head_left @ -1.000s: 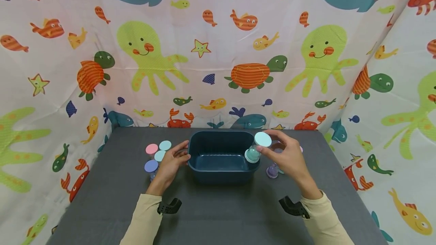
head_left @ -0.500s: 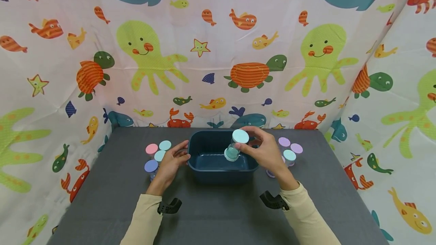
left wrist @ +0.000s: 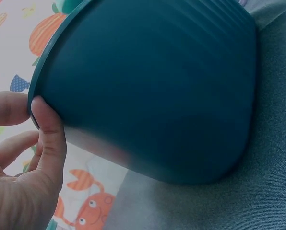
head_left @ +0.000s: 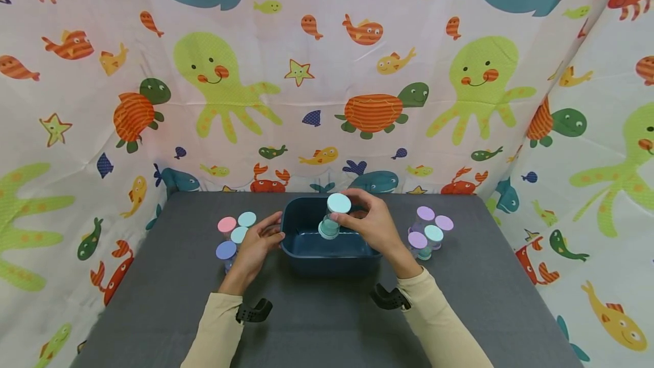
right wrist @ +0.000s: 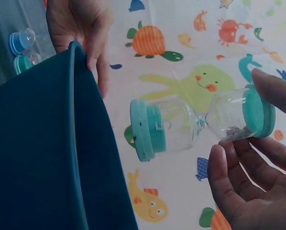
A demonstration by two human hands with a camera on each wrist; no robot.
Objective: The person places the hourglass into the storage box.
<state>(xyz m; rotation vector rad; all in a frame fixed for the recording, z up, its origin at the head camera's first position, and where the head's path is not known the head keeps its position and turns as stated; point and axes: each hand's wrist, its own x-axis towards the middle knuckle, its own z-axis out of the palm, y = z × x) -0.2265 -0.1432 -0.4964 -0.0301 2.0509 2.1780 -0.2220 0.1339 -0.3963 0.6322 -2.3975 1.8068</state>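
A sand timer (head_left: 329, 229) with mint-green end caps is held up over the dark blue plastic tub (head_left: 329, 266). My right hand (head_left: 374, 221) pinches its upper end between thumb and fingers. Seen from the right wrist, the clear double-bulb timer (right wrist: 179, 125) has a narrow waist, with a little sand near the held cap. At the tub's left end, my left hand (head_left: 255, 250) grips the rim, the thumb (left wrist: 49, 129) on the outer wall and a finger over the edge. Inside the tub, the visible floor is bare.
Several sand timers with pink, mint and blue caps (head_left: 226, 250) stand left of the tub, partly behind the left hand. Right of it is another group with purple and mint caps (head_left: 434, 234). A sea-animal curtain (head_left: 306, 101) hangs behind the grey table (head_left: 327, 322).
My right hand has carried the mint-capped sand timer leftward from the tub's right end to over its middle. The right-hand group of timers has come into view. The left hand stays at the rim.
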